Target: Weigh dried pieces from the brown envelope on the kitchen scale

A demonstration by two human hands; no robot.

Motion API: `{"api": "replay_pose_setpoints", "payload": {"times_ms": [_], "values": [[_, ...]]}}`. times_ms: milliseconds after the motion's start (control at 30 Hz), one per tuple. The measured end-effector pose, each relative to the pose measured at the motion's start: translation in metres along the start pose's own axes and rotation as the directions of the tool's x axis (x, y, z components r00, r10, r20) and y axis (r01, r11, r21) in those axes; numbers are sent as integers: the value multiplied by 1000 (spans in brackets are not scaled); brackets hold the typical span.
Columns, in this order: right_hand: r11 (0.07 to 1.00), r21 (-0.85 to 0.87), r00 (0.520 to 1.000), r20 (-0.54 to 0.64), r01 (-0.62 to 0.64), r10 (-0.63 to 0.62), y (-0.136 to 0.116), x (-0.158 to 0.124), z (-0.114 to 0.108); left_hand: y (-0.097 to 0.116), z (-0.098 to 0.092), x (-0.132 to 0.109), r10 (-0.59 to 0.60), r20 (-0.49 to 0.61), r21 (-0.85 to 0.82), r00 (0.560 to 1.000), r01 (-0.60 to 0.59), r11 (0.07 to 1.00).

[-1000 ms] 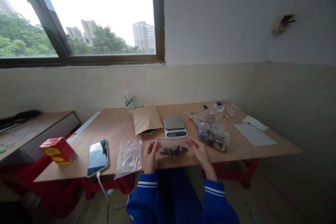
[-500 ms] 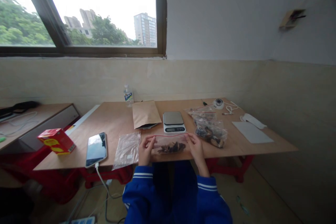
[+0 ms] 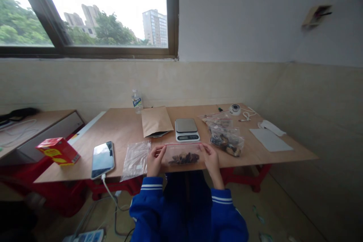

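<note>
Hands, left [image 3: 155,160] and right [image 3: 211,159], pinch zip bag [image 3: 183,155] ends at near table [image 3: 124,132] edge; scale [image 3: 186,129] just beyond, empty bag [image 3: 136,159] left, fuller bag [image 3: 226,140] right.

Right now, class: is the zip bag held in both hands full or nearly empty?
Nearly empty. The zip bag, held at its ends by the left hand and right hand, shows only a small dark clump along its bottom; the rest is clear.

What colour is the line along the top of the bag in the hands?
Red. The zip strip of the clear bag shows in the head view.
</note>
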State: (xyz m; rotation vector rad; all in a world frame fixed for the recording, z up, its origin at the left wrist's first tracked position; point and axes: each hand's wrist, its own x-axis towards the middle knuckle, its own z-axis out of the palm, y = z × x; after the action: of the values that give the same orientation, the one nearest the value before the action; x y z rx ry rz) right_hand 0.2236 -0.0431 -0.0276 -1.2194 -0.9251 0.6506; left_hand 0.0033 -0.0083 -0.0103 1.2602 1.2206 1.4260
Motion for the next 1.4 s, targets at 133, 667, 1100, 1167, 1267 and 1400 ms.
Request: {"api": "replay_pose_setpoints", "payload": {"times_ms": [133, 667, 1100, 1167, 1267, 1400], "values": [[1000, -20, 1000, -8, 5, -5, 1, -2, 2, 2, -1, -3, 0, -26, 13, 1000, 0, 1000], [964, 204, 980, 138, -172, 146, -8, -6, 5, -4, 10, 2, -55, -30, -29, 998, 54, 998], [961, 197, 963, 223, -195, 149, -4, -10, 11, -6, 5, 2, -79, 28, -56, 997, 80, 995], [962, 193, 962, 232, -192, 146, -6, -10, 10, -4, 6, 1, -74, 18, -55, 997, 75, 996], [964, 193, 964, 229, -184, 138, -9, -10, 9, -1, 6, 0, -76, 11, -51, 997, 76, 996], [966, 208, 978, 175, -153, 117, -8, -10, 9, 1, 6, 0, -55, 24, -43, 998, 56, 997]]}}
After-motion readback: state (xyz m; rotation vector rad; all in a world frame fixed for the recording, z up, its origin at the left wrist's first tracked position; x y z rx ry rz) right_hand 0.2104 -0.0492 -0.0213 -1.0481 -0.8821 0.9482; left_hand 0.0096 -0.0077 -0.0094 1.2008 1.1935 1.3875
